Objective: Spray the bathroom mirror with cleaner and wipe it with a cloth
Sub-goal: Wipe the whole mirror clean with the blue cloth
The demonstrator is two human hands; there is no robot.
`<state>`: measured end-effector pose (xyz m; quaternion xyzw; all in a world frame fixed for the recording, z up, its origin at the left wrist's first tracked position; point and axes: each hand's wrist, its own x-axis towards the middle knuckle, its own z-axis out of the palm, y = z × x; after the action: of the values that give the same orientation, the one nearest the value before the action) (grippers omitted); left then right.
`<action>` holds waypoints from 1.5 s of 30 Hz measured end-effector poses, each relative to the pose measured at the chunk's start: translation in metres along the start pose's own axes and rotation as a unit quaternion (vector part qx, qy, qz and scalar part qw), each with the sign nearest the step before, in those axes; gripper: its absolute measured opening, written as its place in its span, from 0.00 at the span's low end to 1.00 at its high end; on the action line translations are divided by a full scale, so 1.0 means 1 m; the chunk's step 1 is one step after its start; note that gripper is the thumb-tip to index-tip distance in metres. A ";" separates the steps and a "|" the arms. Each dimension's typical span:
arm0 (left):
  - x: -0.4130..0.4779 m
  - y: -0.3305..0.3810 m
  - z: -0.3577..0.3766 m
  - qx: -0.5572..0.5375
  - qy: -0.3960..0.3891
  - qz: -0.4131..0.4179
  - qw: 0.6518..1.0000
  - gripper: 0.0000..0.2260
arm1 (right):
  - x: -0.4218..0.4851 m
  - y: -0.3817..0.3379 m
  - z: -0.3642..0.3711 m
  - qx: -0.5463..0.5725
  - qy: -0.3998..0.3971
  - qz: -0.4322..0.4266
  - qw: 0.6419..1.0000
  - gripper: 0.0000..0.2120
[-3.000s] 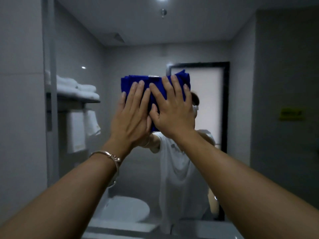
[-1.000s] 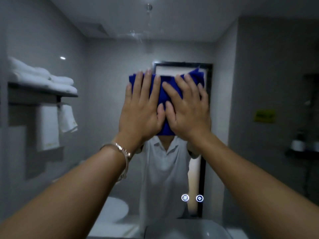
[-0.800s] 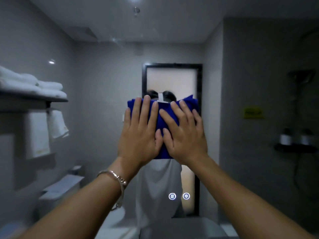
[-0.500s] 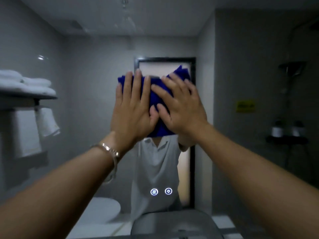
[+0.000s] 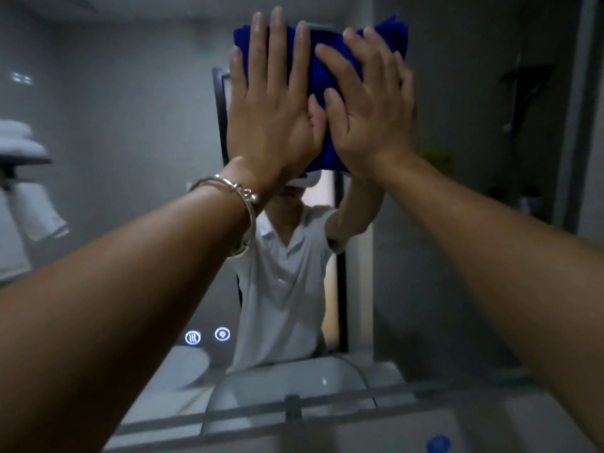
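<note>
The mirror fills most of the head view. A folded blue cloth lies flat against its upper middle. My left hand, a silver bracelet on its wrist, presses the cloth's left half with straight fingers. Beside it, thumbs touching, my right hand presses the cloth's right half, fingers spread. Both hands hide most of the cloth. No spray bottle is in view.
Two lit touch icons glow low on the glass. Below the mirror's bottom edge stands a dark faucet over the white basin. A blue cap shows at bottom right. The mirror's right edge runs down beside grey wall.
Over the last second both hands slid the cloth down the glass, then back up; it now sits higher on the mirror. The view has tipped down, showing the faucet and basin.
</note>
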<state>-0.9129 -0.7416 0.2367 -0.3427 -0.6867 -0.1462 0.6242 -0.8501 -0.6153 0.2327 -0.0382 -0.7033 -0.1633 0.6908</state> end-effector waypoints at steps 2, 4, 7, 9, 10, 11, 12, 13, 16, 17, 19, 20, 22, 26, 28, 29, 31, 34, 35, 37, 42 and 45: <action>-0.009 0.010 0.002 0.004 -0.011 -0.002 1.000 0.29 | -0.014 0.006 -0.001 -0.006 0.001 0.004 1.000 0.23; -0.021 0.021 0.005 0.006 -0.015 -0.003 1.000 0.29 | -0.030 0.011 -0.003 -0.007 0.000 0.007 1.000 0.23; -0.044 0.039 0.012 0.000 -0.021 -0.004 1.000 0.29 | -0.058 0.018 -0.005 -0.009 0.010 -0.003 1.000 0.22; -0.064 0.049 0.017 -0.009 -0.020 -0.001 1.000 0.28 | -0.080 0.021 -0.006 -0.012 0.007 -0.014 1.000 0.22; -0.073 0.053 0.019 -0.013 -0.022 0.005 1.000 0.28 | -0.091 0.022 -0.006 -0.010 0.002 -0.015 1.000 0.22; -0.082 0.056 0.020 -0.015 -0.024 0.013 1.000 0.28 | -0.102 0.022 -0.007 -0.006 -0.004 -0.010 1.000 0.22; -0.089 0.058 0.021 -0.019 -0.026 0.021 0.999 0.28 | -0.112 0.021 -0.009 -0.003 -0.010 -0.002 1.000 0.22; -0.096 0.059 0.021 -0.024 -0.028 0.028 0.999 0.28 | -0.121 0.018 -0.010 -0.002 -0.015 0.007 1.000 0.22; -0.120 0.064 0.024 -0.046 -0.027 0.038 0.998 0.27 | -0.146 0.010 -0.013 -0.003 -0.032 0.014 0.999 0.23; -0.131 0.065 0.026 -0.050 -0.027 0.038 0.998 0.27 | -0.156 0.007 -0.013 0.001 -0.041 0.012 0.999 0.23; -0.153 0.066 0.030 -0.050 -0.029 0.038 0.998 0.27 | -0.175 0.001 -0.014 0.007 -0.056 0.000 0.998 0.23; -0.163 0.066 0.031 -0.049 -0.034 0.039 0.997 0.27 | -0.186 -0.001 -0.014 0.007 -0.060 -0.006 0.998 0.23; -0.180 0.067 0.034 -0.047 -0.043 0.044 0.997 0.27 | -0.204 -0.005 -0.014 0.006 -0.072 -0.009 0.997 0.22; -0.209 0.066 0.039 -0.051 -0.052 0.048 0.996 0.26 | -0.233 -0.016 -0.015 0.007 -0.090 -0.007 0.996 0.22; -0.224 0.065 0.041 -0.062 -0.055 0.051 0.995 0.26 | -0.247 -0.021 -0.015 0.011 -0.090 -0.010 0.996 0.22; -0.233 0.065 0.042 -0.067 -0.059 0.050 0.995 0.26 | -0.255 -0.024 -0.015 0.013 -0.091 -0.012 0.996 0.22; -0.253 0.064 0.044 -0.067 -0.068 0.047 0.994 0.26 | -0.271 -0.029 -0.015 0.016 -0.096 -0.020 0.995 0.22; -0.286 0.063 0.046 -0.056 -0.083 0.051 0.994 0.29 | -0.300 -0.038 -0.017 0.020 -0.109 -0.039 0.993 0.23; -0.294 0.062 0.047 -0.053 -0.086 0.054 0.993 0.29 | -0.307 -0.041 -0.017 0.019 -0.111 -0.041 0.993 0.24; -0.304 0.062 0.048 -0.051 -0.090 0.056 0.993 0.28 | -0.316 -0.045 -0.016 0.018 -0.107 -0.036 0.993 0.23; -0.305 0.065 0.047 -0.064 -0.090 0.041 0.993 0.26 | -0.318 -0.047 -0.015 0.015 -0.105 -0.027 0.994 0.23; -0.307 0.065 0.048 -0.063 -0.090 0.037 0.993 0.26 | -0.320 -0.050 -0.016 0.015 -0.105 -0.020 0.994 0.23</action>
<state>-0.9110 -0.7530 -0.0807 -0.4183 -0.7162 -0.1352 0.5420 -0.8350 -0.6117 -0.0915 -0.0307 -0.7750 -0.1621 0.6100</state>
